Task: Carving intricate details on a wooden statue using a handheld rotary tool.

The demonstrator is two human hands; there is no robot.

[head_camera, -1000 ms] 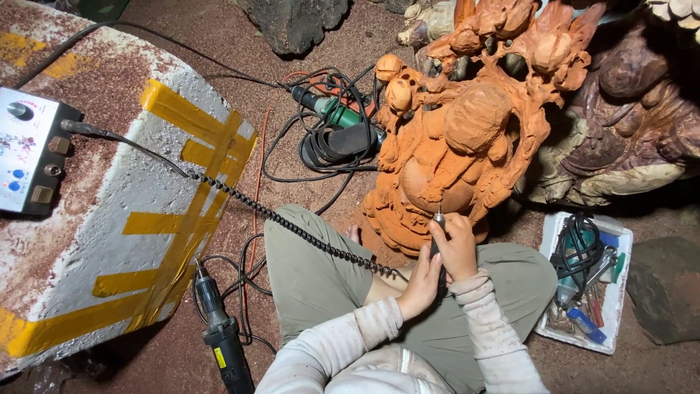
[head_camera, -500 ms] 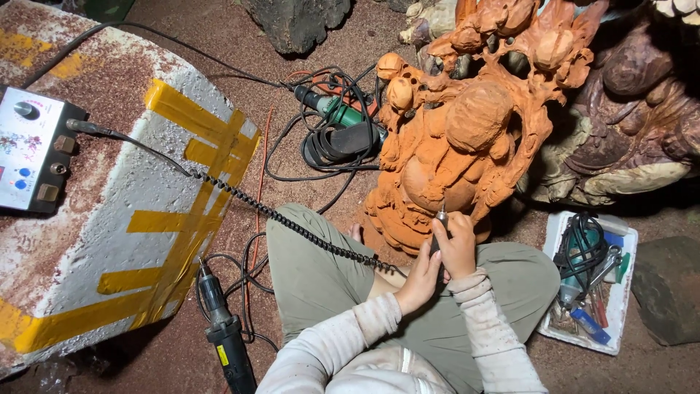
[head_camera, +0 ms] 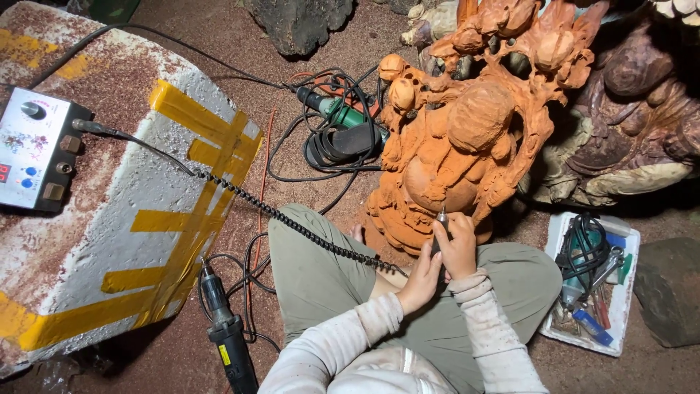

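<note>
right hand (head_camera: 458,248) grip closed on 1 rotary handpiece (head_camera: 440,232) | left hand (head_camera: 421,277) steadying | 1 orange carving (head_camera: 467,146)

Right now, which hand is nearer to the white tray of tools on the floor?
Right. The right hand grips the rotary handpiece against the orange carving, on the tray's side. The left hand sits just beyond it, farther from the white tool tray.
</note>
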